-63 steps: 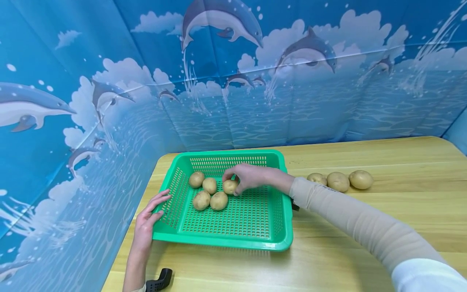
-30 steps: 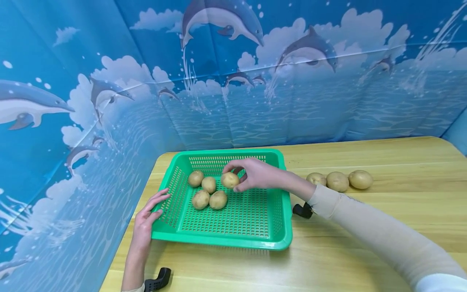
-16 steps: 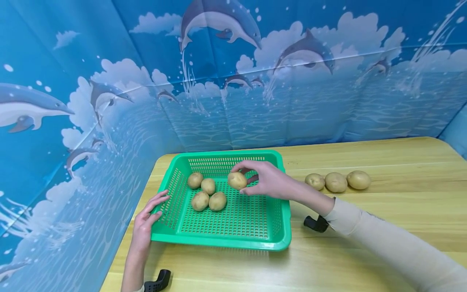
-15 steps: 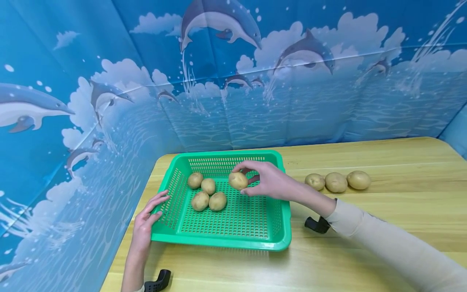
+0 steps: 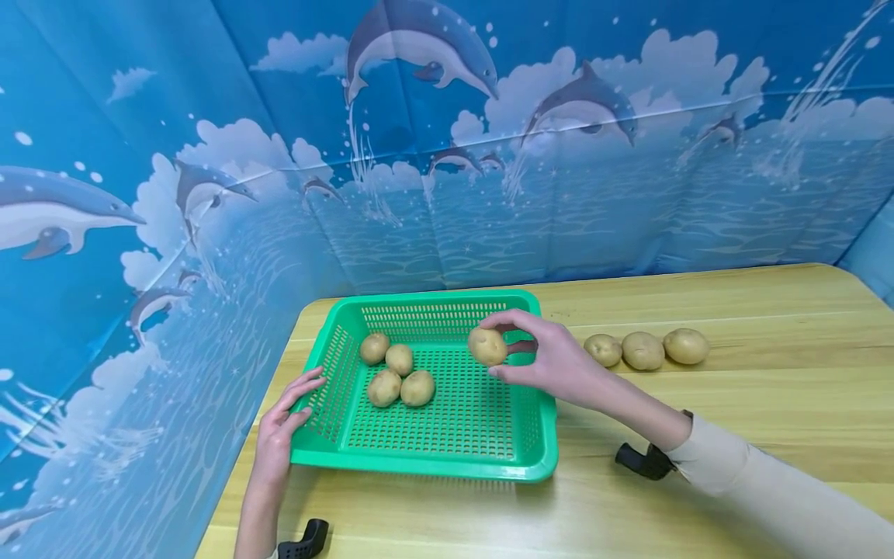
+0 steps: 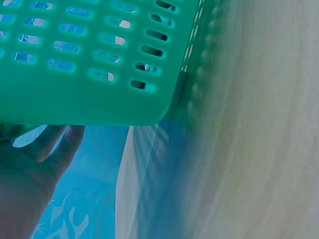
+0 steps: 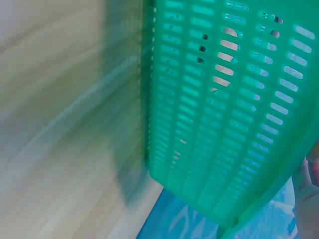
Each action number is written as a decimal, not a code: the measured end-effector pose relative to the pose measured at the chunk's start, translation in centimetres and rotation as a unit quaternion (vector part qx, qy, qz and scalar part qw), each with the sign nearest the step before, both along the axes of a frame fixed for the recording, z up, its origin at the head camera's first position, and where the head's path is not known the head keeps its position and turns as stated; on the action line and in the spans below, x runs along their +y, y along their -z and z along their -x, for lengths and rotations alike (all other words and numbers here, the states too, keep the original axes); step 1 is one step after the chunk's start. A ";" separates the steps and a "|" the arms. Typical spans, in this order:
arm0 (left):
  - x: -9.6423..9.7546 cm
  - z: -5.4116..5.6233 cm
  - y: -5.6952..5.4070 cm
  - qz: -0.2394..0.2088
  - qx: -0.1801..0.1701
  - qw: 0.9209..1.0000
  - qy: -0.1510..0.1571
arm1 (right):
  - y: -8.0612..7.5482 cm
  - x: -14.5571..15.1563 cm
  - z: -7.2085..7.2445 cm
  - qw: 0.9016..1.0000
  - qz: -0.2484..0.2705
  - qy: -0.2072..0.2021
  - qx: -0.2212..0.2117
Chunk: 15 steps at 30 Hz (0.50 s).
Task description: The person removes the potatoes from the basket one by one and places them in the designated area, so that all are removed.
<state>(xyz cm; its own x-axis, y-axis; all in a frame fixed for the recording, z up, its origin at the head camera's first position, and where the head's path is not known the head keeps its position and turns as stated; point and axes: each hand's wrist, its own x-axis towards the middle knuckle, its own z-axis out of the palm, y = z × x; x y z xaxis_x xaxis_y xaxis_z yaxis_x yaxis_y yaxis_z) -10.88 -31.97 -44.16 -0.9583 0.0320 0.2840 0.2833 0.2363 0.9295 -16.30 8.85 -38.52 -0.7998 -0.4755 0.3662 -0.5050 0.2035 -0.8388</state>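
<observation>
My right hand [image 5: 555, 359] pinches a potato [image 5: 487, 346] between thumb and fingers, above the right part of a green plastic basket [image 5: 447, 470]. Deeper in the basket, to the left, lies a cluster of potatoes, with one potato [image 5: 417, 388] at its near right. My left hand [image 5: 278, 431] holds the basket's left rim, its fingers bent over the edge. In the left wrist view, part of the left hand [image 6: 30, 184] shows below the basket's rim [image 6: 99, 112]. The right wrist view has the basket's perforated side [image 7: 214, 119] and only a sliver of the right hand [image 7: 306, 199].
To the right of the basket, three potatoes sit in a row on the wooden table [image 5: 768, 373], a potato [image 5: 643, 351] in the middle of them. A blue curtain [image 5: 531, 217] printed with dolphins hangs along the table's back and left edges.
My right hand has lifted the potato off the basket floor beside the cluster and carried it to the right. My left hand stays at the rim.
</observation>
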 end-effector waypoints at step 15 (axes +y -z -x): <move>-0.2 0.1 0.2 0.002 -0.008 1.000 0.007 | 0.9 4.3 -2.1 0.995 0.032 0.086 0.040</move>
